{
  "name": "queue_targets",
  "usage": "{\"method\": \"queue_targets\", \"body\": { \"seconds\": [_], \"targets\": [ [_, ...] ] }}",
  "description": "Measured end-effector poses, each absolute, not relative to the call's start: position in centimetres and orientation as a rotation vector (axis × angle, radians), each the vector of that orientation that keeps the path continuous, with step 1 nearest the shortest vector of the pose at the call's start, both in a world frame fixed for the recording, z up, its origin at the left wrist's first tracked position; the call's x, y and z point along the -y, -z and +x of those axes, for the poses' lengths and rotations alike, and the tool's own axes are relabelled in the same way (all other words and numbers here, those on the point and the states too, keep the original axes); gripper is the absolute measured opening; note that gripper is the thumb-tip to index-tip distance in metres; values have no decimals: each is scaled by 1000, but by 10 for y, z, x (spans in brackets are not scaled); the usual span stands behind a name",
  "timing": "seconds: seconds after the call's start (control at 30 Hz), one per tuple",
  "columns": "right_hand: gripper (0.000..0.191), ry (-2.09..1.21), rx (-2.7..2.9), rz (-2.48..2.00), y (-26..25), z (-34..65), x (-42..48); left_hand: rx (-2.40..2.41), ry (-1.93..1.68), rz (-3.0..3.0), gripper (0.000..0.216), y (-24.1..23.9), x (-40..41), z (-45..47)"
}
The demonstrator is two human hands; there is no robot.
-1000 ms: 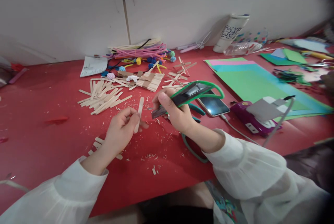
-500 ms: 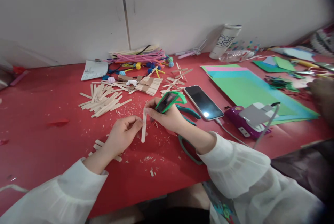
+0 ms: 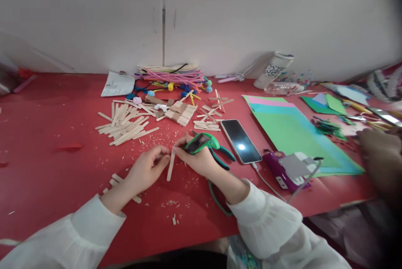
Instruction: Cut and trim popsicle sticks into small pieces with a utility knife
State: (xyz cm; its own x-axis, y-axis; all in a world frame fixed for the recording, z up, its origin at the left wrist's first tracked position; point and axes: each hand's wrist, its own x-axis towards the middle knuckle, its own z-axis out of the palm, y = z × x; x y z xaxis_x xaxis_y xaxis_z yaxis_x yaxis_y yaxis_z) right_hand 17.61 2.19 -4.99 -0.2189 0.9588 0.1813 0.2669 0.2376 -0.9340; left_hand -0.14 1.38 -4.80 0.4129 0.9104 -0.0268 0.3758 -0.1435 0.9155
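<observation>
From the head camera, the left hand point(image 3: 147, 168) pinches a single craft stick point(image 3: 171, 164) near its upper end, fingers closed on it, and holds it tilted just above the red table point(image 3: 47, 143), in front of the person. The right hand point(image 3: 196, 160) is wrapped tight around a green-handled cutter point(image 3: 201, 142), whose tip meets the top of the stick right between the two hands. Wood shavings and short offcuts point(image 3: 174, 219) lie scattered on the table under and near the hands. Beyond the hands sits a loose pile of sticks point(image 3: 124, 120), and behind it a bundle of pink pipe cleaners point(image 3: 172, 75) near the wall. Just right of the right hand lies a dark phone point(image 3: 240, 140), with a purple device point(image 3: 282, 168) near it and coloured paper sheets point(image 3: 292, 129) past that. At the far right edge, another person's hand point(image 3: 378, 156) appears blurred.
</observation>
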Motion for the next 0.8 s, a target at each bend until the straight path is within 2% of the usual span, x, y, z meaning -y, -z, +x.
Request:
{"method": "queue_targets", "body": {
  "seconds": [0.23, 0.4, 0.8],
  "targets": [
    [12, -1085, 1627, -1142, 53, 175, -19, -1191, -634, 1716, 18, 41, -10, 4],
    [15, -1056, 1632, -1145, 43, 179, -19, -1333, -567, 1788, 42, 40, -26, -4],
    [11, -1016, 1654, -1107, 42, 180, -21, -1616, -395, 2059, 36, 27, -22, -16]
  ]
}}
